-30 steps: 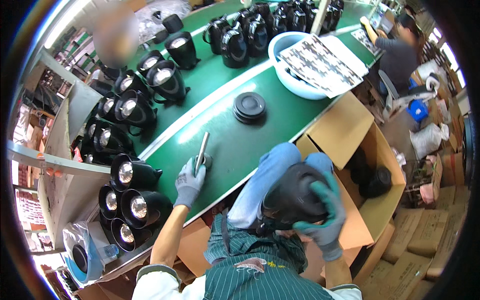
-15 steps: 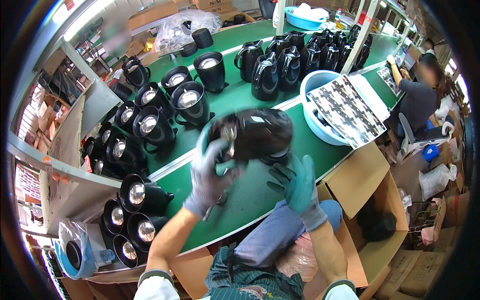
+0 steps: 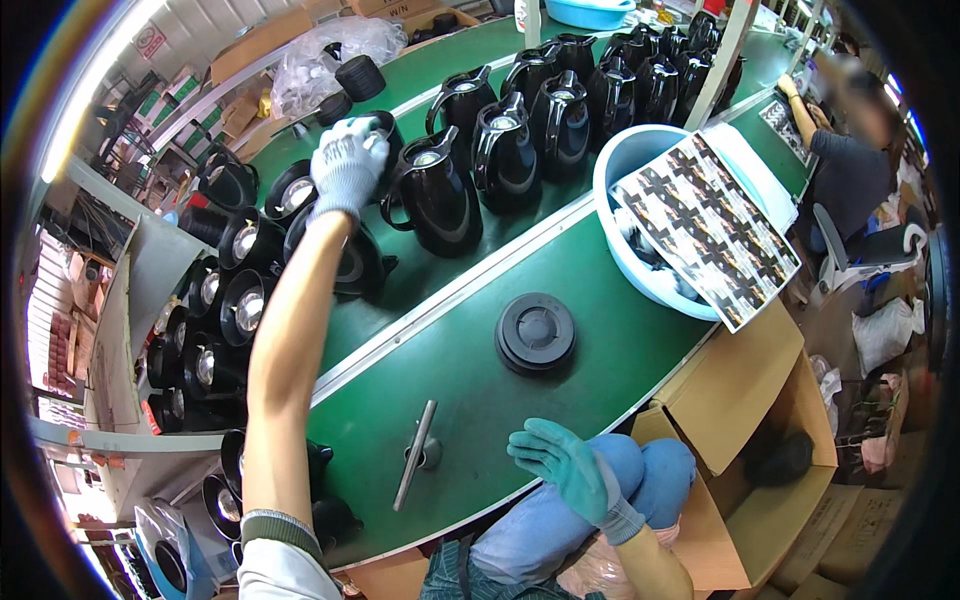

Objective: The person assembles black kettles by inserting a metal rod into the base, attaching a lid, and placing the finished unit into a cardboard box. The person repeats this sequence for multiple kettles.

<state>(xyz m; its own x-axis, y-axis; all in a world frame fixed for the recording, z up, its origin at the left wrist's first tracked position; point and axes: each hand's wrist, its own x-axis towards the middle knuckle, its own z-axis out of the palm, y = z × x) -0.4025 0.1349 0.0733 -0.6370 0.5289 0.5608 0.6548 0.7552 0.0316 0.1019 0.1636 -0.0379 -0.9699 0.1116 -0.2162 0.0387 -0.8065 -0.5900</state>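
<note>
My left hand [image 3: 348,165], in a pale grey glove, reaches far left across the green table. Its fingers are bent over the top of a black jug [image 3: 388,128] without a lid, though the fingertips are partly hidden. Below its wrist another black jug body [image 3: 358,262] is half covered by the forearm. A lidded black jug [image 3: 438,200] stands upright just right of that hand. Low over my lap, my right hand [image 3: 565,470], in a teal-palmed glove, is open and holds nothing. Ahead of it on the table lie round black ribbed discs [image 3: 537,332], apparently stacked, and a metal T-bar tool [image 3: 415,455].
Several lidless jugs with mirrored insides [image 3: 245,305] crowd the left side. Lidded jugs [image 3: 560,120] stand in rows behind. A blue basin [image 3: 615,190] with a patterned sheet [image 3: 710,225] sits right, above an open carton [image 3: 800,470]. A co-worker [image 3: 850,150] sits far right.
The black jug that was between my hands now stands upright beside the lidded ones. My left hand has moved far left to another jug; my right hand has dropped lower. The discs are uncovered.
</note>
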